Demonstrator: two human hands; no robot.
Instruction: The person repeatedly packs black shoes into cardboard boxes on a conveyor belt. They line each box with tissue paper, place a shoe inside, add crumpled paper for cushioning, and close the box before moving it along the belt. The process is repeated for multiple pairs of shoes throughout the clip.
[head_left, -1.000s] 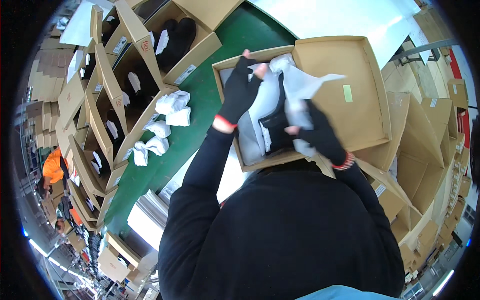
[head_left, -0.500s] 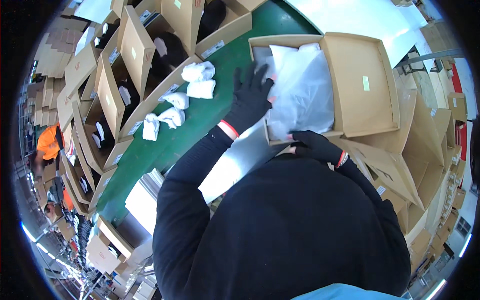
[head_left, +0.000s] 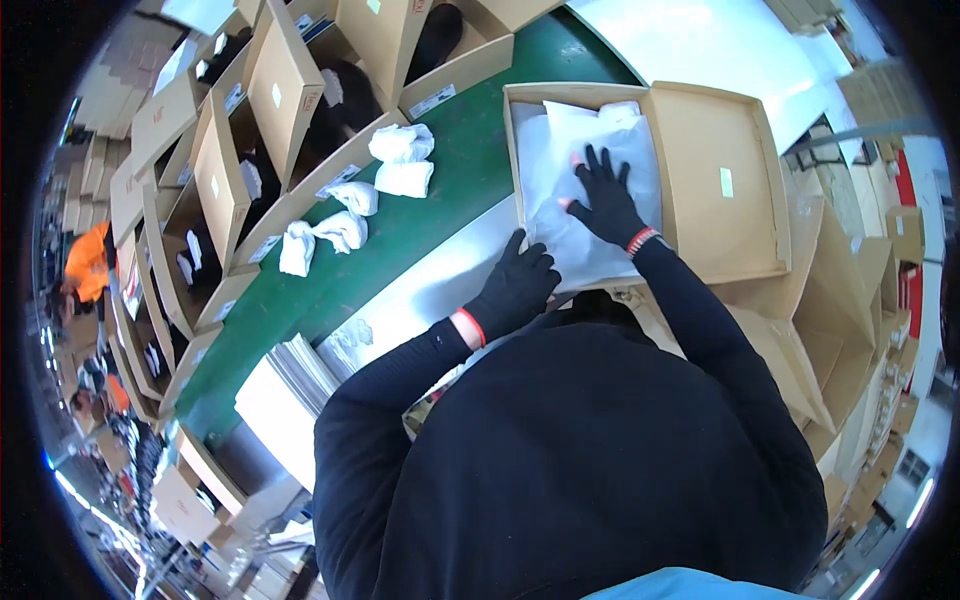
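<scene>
An open cardboard shoebox (head_left: 718, 185) lies in front of me, its hinged lid folded out to the right. White tissue paper (head_left: 560, 185) fills its tray and covers whatever lies beneath. On the tissue, toward the lid side, my right hand (head_left: 607, 197) is laid flat with fingers spread, in a black glove with bare thumb and finger tips. My left hand (head_left: 512, 288), gloved alike, is at the box's near left corner, its fingers apart and slightly bent. Several white paper wads (head_left: 402, 160) sit on the green conveyor belt (head_left: 470, 150) left of the box.
Open shoeboxes (head_left: 285, 90) with dark shoes line the belt's far left side. A stack of white sheets (head_left: 285, 400) stands near my left elbow. Large open cartons (head_left: 810, 310) are at my right. A person in orange (head_left: 88, 262) is far left.
My right hand has moved from the box's near edge up onto the tissue. My left hand has drawn back from the tissue to the near left corner. The tissue lies flatter.
</scene>
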